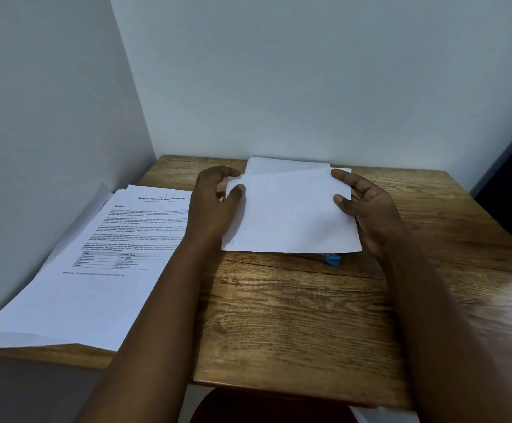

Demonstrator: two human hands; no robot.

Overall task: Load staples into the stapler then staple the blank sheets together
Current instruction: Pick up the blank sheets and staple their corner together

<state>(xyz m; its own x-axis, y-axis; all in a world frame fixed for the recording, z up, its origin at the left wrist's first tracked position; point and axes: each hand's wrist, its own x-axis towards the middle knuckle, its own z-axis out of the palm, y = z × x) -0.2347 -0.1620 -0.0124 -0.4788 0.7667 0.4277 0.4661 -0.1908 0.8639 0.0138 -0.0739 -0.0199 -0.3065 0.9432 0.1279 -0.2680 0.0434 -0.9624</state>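
Both the left hand (215,206) and the right hand (367,209) grasp the blank sheets (291,212) just above the table (279,315), not yet stapled, while the stapler seems mostly hidden underneath.

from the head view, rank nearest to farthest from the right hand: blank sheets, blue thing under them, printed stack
1. blank sheets: gripped at their right edge by the right hand.
2. blue thing: just below the sheets, on the table near that hand's wrist.
3. printed stack: far left of the table.
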